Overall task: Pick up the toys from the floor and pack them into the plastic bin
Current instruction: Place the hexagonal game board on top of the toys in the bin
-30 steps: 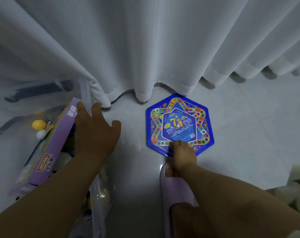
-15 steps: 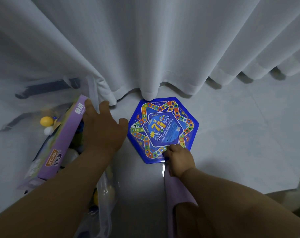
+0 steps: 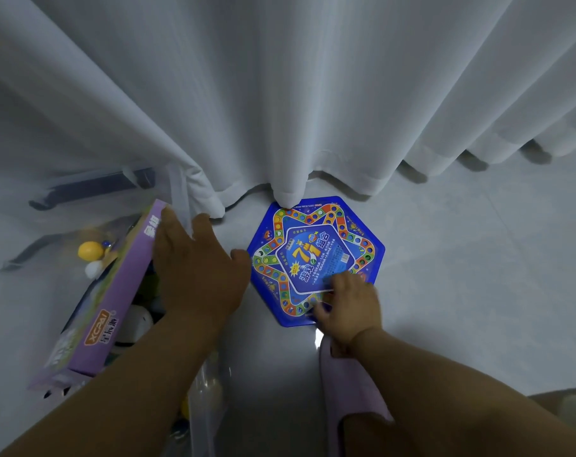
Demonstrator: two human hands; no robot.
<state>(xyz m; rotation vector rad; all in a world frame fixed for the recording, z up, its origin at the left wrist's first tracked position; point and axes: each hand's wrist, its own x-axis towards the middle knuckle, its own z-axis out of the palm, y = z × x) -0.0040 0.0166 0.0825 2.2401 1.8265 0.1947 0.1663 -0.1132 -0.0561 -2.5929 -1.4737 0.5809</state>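
A blue hexagonal game board (image 3: 316, 255) with a colourful star track lies on the pale floor, its far corner touching the curtain hem. My right hand (image 3: 352, 308) grips the board's near right edge, fingers curled over it, slightly blurred. A clear plastic bin (image 3: 211, 390) stands at the left and holds a purple toy box (image 3: 115, 301) standing on edge, a yellow ball (image 3: 89, 250), a white ball (image 3: 94, 268) and other toys. My left hand (image 3: 194, 272) rests with spread fingers on the bin's right rim, touching the purple box.
White curtains (image 3: 280, 94) hang across the back, reaching the floor and draping over the bin's far side. A lilac slipper (image 3: 349, 397) is on my foot just behind the board. Bare tile floor (image 3: 477, 291) stretches to the right.
The game board has slid left toward the bin and turned. My right hand moved with it and now covers more of its near edge. My left hand stayed on the bin.
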